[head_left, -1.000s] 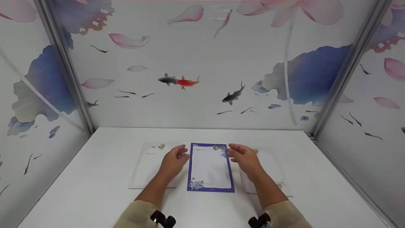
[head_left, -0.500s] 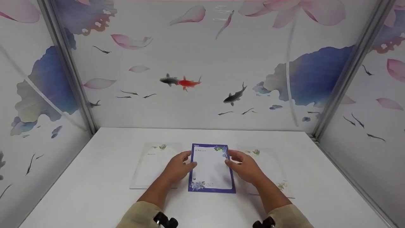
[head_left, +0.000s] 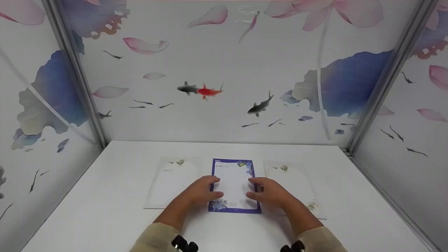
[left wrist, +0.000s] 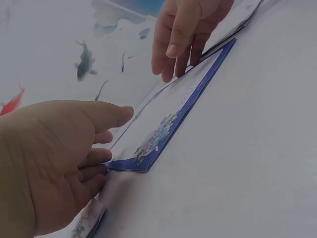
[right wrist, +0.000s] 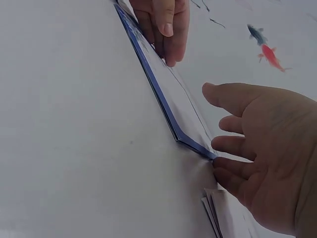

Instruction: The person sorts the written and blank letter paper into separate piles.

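A stack of letter paper (head_left: 233, 183) with a purple-blue border and blue flowers in two corners lies flat on the white table, between both hands. My left hand (head_left: 202, 190) is at its left edge; in the left wrist view the fingertips (left wrist: 101, 171) meet the border, with the thumb raised above the sheet. On the opposite side my right hand (head_left: 271, 191) mirrors this, lower fingertips (right wrist: 218, 161) right at the paper's edge and thumb lifted. Fingers of both hands are fairly straight, none curled round the paper.
One pale, flower-decorated paper stack (head_left: 175, 182) lies to the left and another (head_left: 292, 180) to the right, each partly covered by a forearm. White panels (head_left: 224, 119) printed with fish and petals stand behind and at both sides of the table (head_left: 105, 196).
Both hands first closed in from beside the blue-bordered paper to its edges, then slid down along its sides toward the near end. The paper has stayed in place.
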A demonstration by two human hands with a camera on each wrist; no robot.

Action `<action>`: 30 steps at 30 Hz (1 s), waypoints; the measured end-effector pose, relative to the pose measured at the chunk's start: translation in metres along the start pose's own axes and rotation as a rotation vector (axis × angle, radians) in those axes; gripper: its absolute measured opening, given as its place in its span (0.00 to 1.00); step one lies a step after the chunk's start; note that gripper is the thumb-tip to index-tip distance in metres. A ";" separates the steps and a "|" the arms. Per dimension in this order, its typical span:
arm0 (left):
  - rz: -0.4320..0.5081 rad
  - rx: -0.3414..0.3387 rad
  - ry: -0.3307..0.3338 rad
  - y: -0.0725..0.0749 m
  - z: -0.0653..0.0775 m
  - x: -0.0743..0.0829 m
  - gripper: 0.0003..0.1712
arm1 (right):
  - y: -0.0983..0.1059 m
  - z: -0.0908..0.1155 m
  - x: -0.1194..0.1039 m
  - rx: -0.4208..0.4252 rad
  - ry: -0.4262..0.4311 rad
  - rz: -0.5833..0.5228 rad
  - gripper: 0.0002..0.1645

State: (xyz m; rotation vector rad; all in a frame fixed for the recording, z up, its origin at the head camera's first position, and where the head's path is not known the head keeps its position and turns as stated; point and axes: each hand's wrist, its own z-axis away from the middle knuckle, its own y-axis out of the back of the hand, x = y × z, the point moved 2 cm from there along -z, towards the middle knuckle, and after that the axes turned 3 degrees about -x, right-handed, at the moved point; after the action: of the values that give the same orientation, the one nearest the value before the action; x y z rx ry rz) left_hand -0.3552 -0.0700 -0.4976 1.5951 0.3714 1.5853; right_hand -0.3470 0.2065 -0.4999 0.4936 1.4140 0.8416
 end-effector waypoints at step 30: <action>-0.244 -0.052 -0.038 -0.008 0.004 0.004 0.55 | 0.000 0.004 0.000 -0.157 0.036 0.229 0.51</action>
State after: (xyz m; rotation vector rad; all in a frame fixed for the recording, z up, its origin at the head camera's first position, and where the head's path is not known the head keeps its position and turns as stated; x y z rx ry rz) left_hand -0.3480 -0.0639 -0.4996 1.4774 0.4810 1.3660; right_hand -0.3425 0.2070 -0.4997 0.5278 1.3278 1.1414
